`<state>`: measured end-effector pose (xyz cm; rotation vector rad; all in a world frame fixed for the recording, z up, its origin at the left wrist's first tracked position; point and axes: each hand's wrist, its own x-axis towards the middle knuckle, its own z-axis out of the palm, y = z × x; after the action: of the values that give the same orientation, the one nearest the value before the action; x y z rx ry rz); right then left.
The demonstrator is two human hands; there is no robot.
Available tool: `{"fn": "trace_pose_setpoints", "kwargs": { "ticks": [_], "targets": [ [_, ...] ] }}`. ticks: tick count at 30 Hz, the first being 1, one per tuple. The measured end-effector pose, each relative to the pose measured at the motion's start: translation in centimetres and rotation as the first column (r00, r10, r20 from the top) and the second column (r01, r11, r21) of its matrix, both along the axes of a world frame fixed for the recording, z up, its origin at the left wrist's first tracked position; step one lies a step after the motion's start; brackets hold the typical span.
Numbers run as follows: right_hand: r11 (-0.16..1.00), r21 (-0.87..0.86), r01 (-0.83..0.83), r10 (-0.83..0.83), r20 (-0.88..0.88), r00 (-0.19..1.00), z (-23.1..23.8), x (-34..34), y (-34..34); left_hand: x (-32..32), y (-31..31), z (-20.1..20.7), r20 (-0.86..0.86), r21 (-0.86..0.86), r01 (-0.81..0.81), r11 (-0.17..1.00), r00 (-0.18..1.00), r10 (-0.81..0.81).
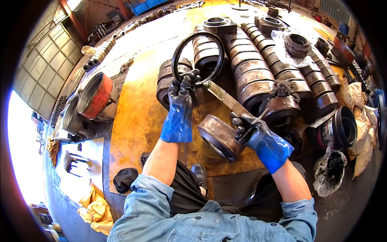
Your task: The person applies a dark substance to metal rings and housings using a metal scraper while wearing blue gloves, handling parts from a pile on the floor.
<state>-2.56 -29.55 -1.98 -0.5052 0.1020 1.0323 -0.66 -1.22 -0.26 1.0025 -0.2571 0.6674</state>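
My gloved left hand [181, 103] is raised and closed around the lower left of a shiny black ring [221, 55], which stands up facing me. In my right hand [256, 133], gloved in blue and black too, is a flat wood-like strip [227, 99]. The strip's far end touches the ring's lower right edge, where a little dark matter shows. Below and between my hands, a short steel sleeve [219, 135] lies tilted on its side near my feet. A dark crumpled rag [284, 90] rests on the near end of a row of sleeves beyond my right hand.
Long rows of steel sleeves [248, 68] stretch away ahead. To the left stand a red-sided ring [102, 94] and crumpled yellow paper [96, 209]. At right are a black cylinder [344, 127], a plastic bag with black grease [330, 173] and paper sacks [365, 137].
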Motion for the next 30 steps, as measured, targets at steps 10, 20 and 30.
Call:
{"fn": "trace_pose_setpoints", "kwargs": {
  "ticks": [10, 20, 30],
  "targets": [
    [0.998, -0.043, 0.046, -0.043, 0.068, 0.997, 0.6, 0.3, -0.8, 0.5, 1.3, 0.5, -0.026, -0.058, 0.115, 0.992, 0.993, -0.117],
    [0.984, -0.043, 0.172, -0.163, 0.165, 0.973, 0.6, 4.4, -3.8, -1.3, 3.6, 0.8, -0.208, 0.189, 0.129, 0.974, 0.974, -0.089],
    [0.938, -0.234, 0.256, -0.174, 0.319, 0.931, 0.9, 4.2, -3.3, -0.9, 3.8, -0.1, -0.183, 0.091, 0.115, 0.989, 0.978, -0.096]
  ]
}}
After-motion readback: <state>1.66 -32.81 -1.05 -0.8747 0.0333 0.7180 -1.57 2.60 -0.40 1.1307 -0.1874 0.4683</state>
